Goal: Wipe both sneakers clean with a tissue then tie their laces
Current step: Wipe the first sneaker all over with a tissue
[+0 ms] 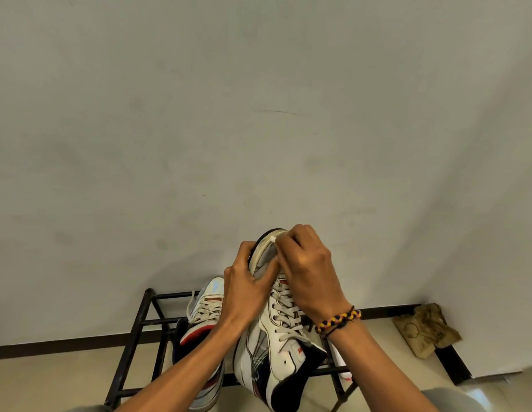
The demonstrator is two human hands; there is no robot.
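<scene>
My left hand (249, 288) grips the raised sneaker (276, 328) at its forefoot, thumb across the upper and fingers curled round the sole side, holding the toe tilted up and away from me. My right hand (306, 267) is curled over the toe cap and pinches a small wad of tissue (272, 239), of which only a white corner shows at the fingertips, pressed against the rim of the sole. The heel of this sneaker hangs over the black metal shoe rack (146, 310). The second sneaker (205, 310) lies on the rack just beside it, to my left, laces loose.

Judged step: wiping the toe and sole edge of the first sneaker. Lacing is not yet begun on either.

Failure modes from here:
- Tissue tearing or shedding. Cause: a small wad rubbed hard along a rough sole edge.
- Sneaker twisting in the left hand. Cause: support at the forefoot only, with the heavier heel end unsupported.
- Loose laces (284, 307) catching under my right wrist or its braided bracelet (339, 319). Cause: the wrist lies directly over them.
- Second sneaker knocked off the rack. Cause: my left forearm crosses above it.
</scene>
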